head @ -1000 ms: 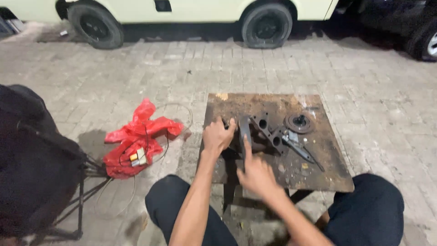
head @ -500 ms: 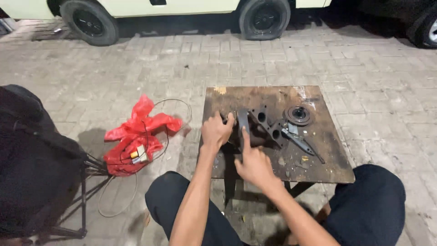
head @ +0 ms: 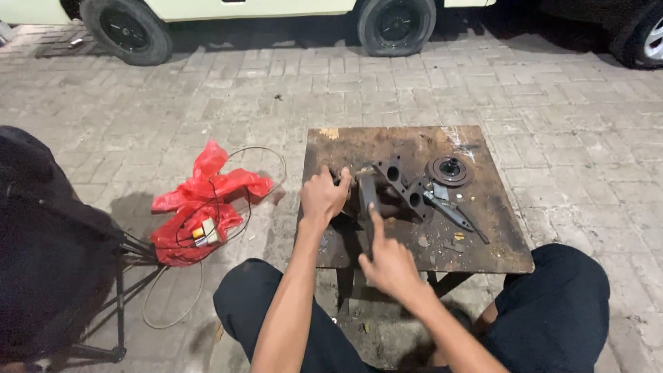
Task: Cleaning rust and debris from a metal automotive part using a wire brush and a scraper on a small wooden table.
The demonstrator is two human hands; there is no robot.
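I see the left hand (head: 324, 195) fisted around what looks like a small tool, steadying the metal bracket (head: 400, 186) on the rusty table (head: 483, 235), while the right hand (head: 388, 262), forefinger extended and other fingers curled, presses it near-side.

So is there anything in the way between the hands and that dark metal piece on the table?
Nothing visible is. The left hand is closed at the left end of the dark metal part, and the right hand points its finger up onto it. The round disc and flat tool lie off to the right.
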